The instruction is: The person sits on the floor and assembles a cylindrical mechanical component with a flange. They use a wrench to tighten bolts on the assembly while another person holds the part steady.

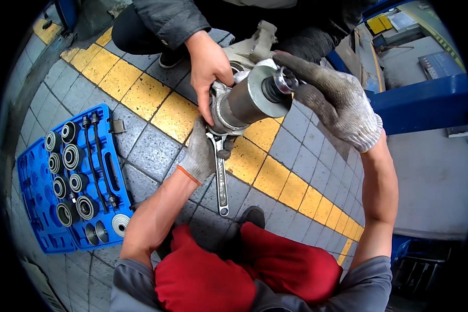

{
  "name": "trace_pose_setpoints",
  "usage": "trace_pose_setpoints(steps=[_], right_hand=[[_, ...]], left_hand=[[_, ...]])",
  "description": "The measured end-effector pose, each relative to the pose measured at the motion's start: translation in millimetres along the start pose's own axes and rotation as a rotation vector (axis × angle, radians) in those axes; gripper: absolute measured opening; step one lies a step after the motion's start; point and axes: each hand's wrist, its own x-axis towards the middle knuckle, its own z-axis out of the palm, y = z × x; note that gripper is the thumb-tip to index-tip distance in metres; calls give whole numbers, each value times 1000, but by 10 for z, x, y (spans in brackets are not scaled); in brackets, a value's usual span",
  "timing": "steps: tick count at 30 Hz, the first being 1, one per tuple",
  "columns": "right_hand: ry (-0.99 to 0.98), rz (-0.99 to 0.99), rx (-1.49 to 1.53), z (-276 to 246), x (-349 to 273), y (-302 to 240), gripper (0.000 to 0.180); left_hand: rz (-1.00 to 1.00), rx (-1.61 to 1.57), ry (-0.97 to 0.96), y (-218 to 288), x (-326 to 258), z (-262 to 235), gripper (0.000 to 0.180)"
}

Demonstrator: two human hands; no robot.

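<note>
Nearest to us, beyond our red trousers [205, 270], hung an adjustable wrench [220, 177], its handle pointing back toward our lap and its head up against the lower left end of a thick metal cylinder [243, 108]. Our gloved left hand [200, 148] was wrapped round the wrench from behind, the fingertips curling out past its right side; we could not tell whether the wrench head gripped anything.

The cylinder lay straight ahead of us, held above the floor, its long axis slanting from near left to far right. That put our left hand at its near end and our gloved right hand [343, 101] at the far one. There a flat disc [275, 108] capped it, and a threaded bolt [269, 89] stood out along the same axis. Our right thumb and fingers were closed around the shiny end piece [283, 81] on that bolt.

Farther off, a co-worker's bare hand [210, 65] steadied the cylinder's left side, in front of a pale metal arm [263, 44].
</note>
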Motion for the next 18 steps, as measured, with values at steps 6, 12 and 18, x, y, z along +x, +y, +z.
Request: trace_pose_setpoints(steps=[6, 12, 18], right_hand=[[-61, -166, -186, -188, 54, 3, 51], [-132, -307, -238, -280, 251, 138, 52], [-183, -299, -227, -190, 309, 50, 54]], left_hand=[[-75, -35, -109, 37, -31, -84, 53], [-105, 20, -143, 93, -120, -59, 56], [-55, 70, -50, 159, -209, 0, 56]])
